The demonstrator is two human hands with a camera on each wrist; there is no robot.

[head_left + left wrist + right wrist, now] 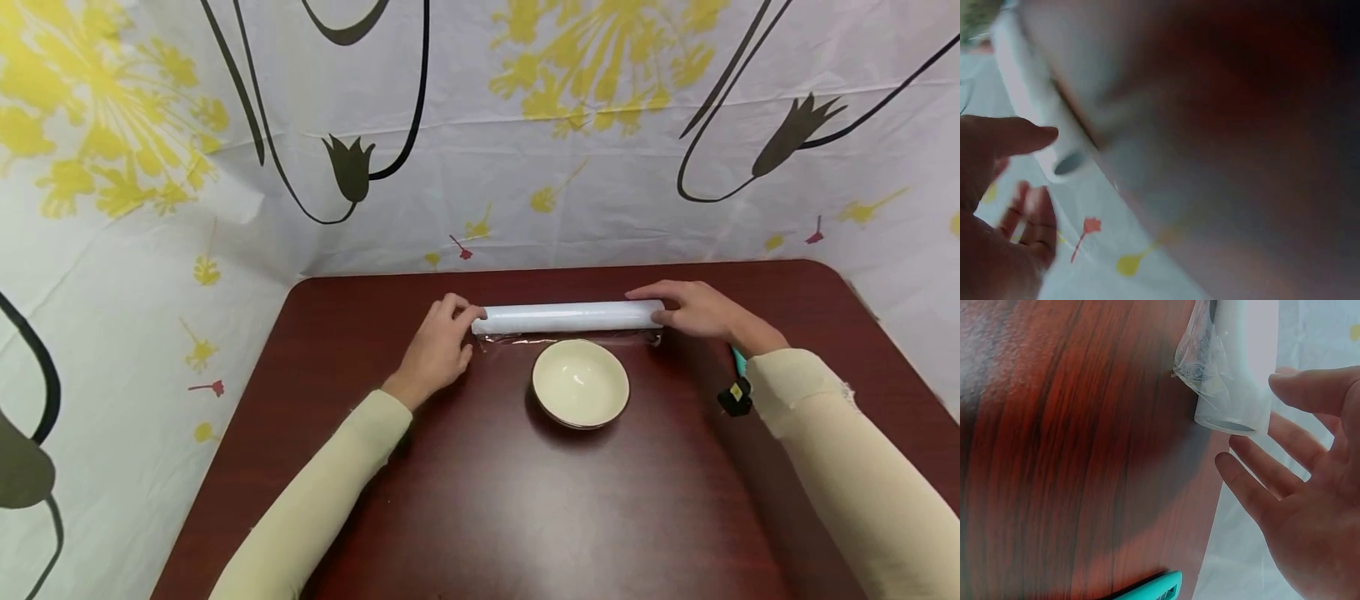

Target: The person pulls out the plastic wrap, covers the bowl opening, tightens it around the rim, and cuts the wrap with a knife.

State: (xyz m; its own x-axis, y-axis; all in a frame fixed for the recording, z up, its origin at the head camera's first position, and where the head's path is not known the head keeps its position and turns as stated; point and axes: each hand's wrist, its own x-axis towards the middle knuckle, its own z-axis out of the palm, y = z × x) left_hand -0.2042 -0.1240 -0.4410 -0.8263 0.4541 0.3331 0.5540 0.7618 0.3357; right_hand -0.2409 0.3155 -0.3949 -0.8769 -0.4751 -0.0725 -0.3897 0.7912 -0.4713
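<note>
A white roll of clear plastic wrap [567, 317] lies crosswise on the dark red-brown table, its loose film edge along the near side. At its left end is my left hand [438, 346], fingertips right at the roll; the left wrist view shows the thumb [1029, 137] over the end and the fingers apart from it. My right hand [701, 312] is around the other end, thumb [1310, 387] beside the roll and fingers [1254, 481] loosely extended past its hollow core. A cream bowl [581, 383] with a dark rim stands just in front of the roll.
A teal-handled tool [1154, 589] lies on the table near my right forearm, partly out of frame. A small black device [735, 397] shows by the right sleeve. White sheeting [465, 208] printed with flowers hangs behind the table's far edge [555, 273].
</note>
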